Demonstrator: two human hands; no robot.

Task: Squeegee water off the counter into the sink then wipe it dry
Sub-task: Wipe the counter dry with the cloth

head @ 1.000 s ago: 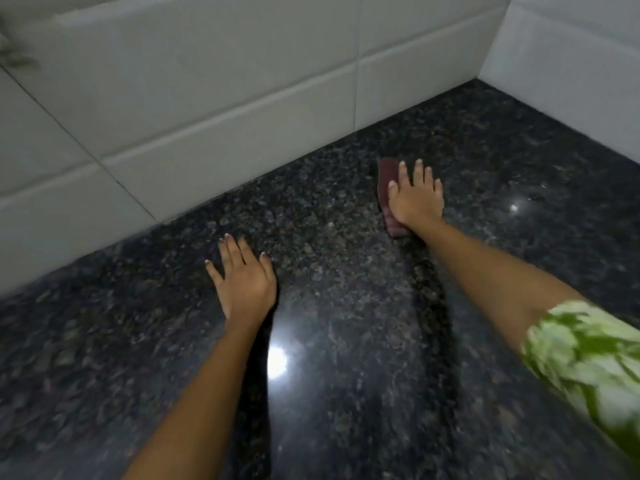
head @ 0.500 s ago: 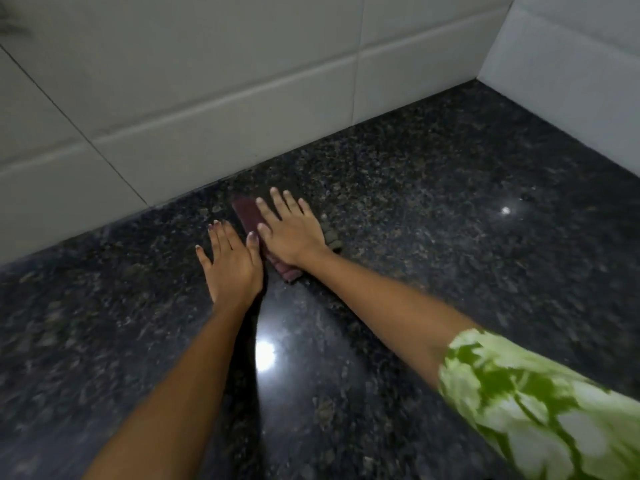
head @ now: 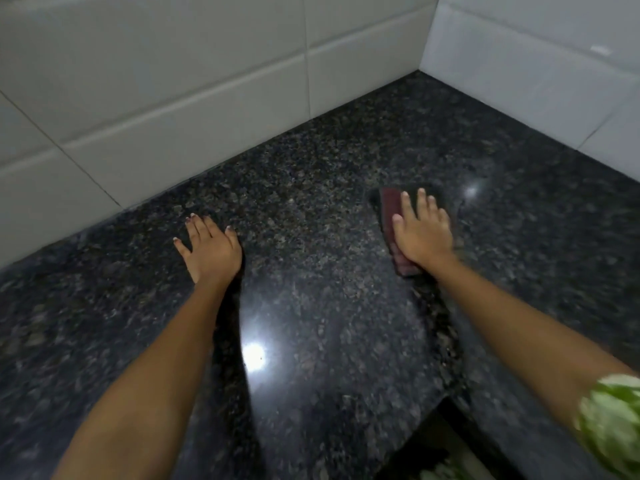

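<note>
The right hand (head: 420, 233) presses flat, fingers straight, on a maroon scrub pad (head: 391, 216), apparently a sponge, on the granite counter (head: 329, 188). Its long axis points toward the tiled wall (head: 207, 81). The left hand (head: 209, 249), well apart, rests splayed and empty.

A dark maroon cloth (head: 390, 216) lies on black speckled granite counter (head: 329, 188), beside pale grey-white wall tiles (head: 207, 64) and a green-and-white patterned sleeve (head: 613, 420).

Head view looks steeply down, close over the counter (head: 311, 188) corner.
</note>
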